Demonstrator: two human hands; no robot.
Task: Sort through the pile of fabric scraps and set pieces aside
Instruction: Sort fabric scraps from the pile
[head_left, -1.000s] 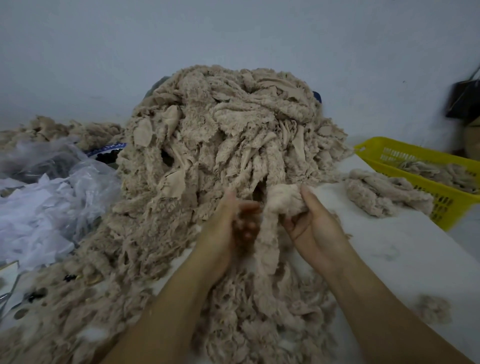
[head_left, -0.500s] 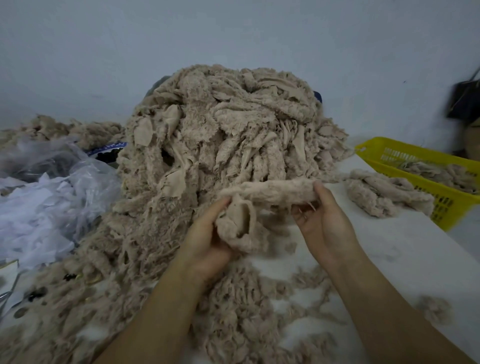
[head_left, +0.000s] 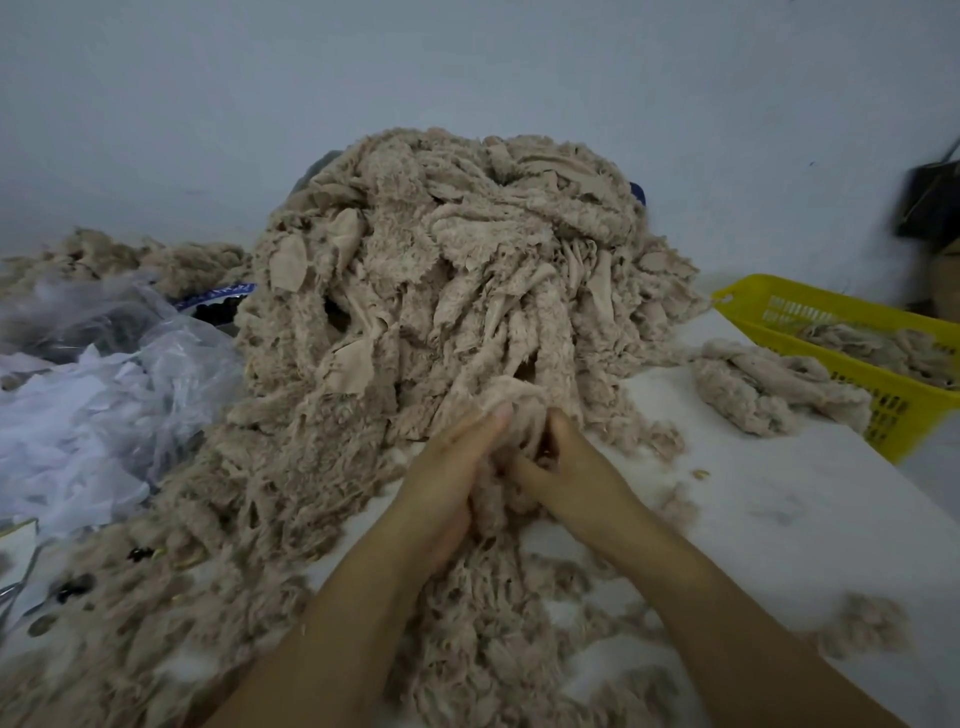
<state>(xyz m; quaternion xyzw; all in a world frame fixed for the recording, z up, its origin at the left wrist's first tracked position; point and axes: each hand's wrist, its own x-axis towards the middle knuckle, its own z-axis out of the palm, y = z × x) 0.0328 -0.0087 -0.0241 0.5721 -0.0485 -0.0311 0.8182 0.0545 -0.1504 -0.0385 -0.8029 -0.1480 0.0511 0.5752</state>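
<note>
Bags (head_left: 104, 395) lie at left, the pile (head_left: 457, 291) stands centre, and at its foot your left hand (head_left: 441, 493) and right hand (head_left: 576, 478), close together, both clutch one scrap (head_left: 496, 501); tease it free without dragging its neighbours, then add it to the bundle (head_left: 769, 389) beside the yellow basket (head_left: 893, 410).

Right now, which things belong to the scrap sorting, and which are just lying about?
Job: scrap pile, clump gripped by left hand and right hand, set-aside heap, yellow basket holding scraps.
Lying about: clear plastic bags, dark object by wall.
</note>
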